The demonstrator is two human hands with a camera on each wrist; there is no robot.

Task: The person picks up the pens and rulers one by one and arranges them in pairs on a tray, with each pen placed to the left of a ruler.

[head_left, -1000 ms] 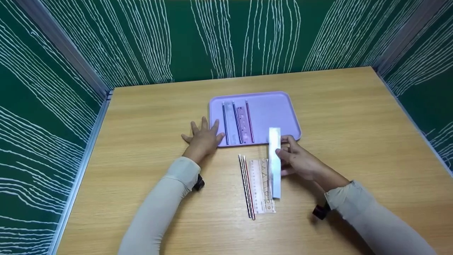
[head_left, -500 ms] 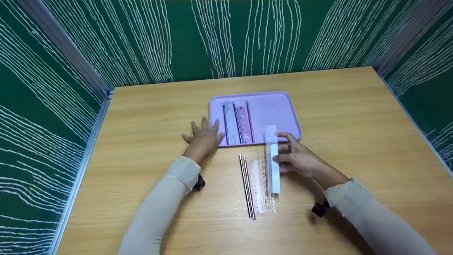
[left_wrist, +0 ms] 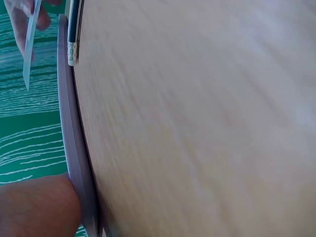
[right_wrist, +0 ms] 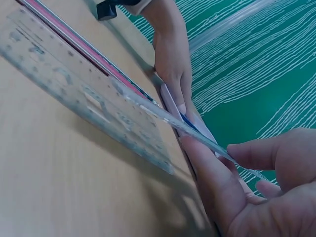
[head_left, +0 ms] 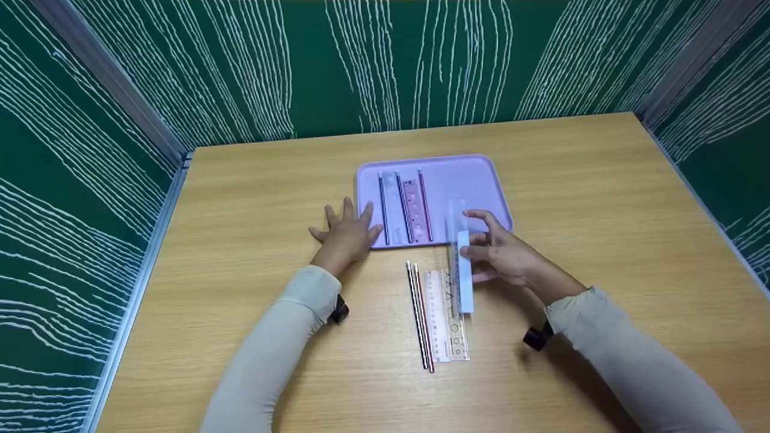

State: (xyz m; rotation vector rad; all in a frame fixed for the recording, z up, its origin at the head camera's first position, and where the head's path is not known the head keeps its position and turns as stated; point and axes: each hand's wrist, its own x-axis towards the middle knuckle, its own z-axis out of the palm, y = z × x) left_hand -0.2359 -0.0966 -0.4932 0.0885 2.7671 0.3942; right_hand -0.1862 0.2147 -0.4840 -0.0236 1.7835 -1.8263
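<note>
My right hand (head_left: 502, 252) pinches a clear ruler (head_left: 465, 279) between thumb and fingers. Part of the ruler shines with glare, and its far end overlaps the front of the purple tray (head_left: 475, 180). At the tray's front left corner, my left hand (head_left: 346, 234) rests with fingers spread. Inside the tray lie two dark pencils, a clear ruler (head_left: 392, 210), a pink ruler (head_left: 414, 210) and a red pencil (head_left: 425, 204), side by side. Two striped pencils (head_left: 420, 319), a clear ruler (head_left: 437, 319) and a clear stencil ruler (head_left: 459, 346) lie on the table before the tray.
The wooden table (head_left: 258, 198) carries everything here. Green panels (head_left: 325, 72) with white wavy lines rise behind it and on both sides. A small black device (head_left: 535, 338) sits at the right wrist, another (head_left: 340, 310) at the left.
The right hand has carried the clear ruler forward and slightly left, farther over the tray's front edge, and the glare on it has shrunk. The left hand stays put.
</note>
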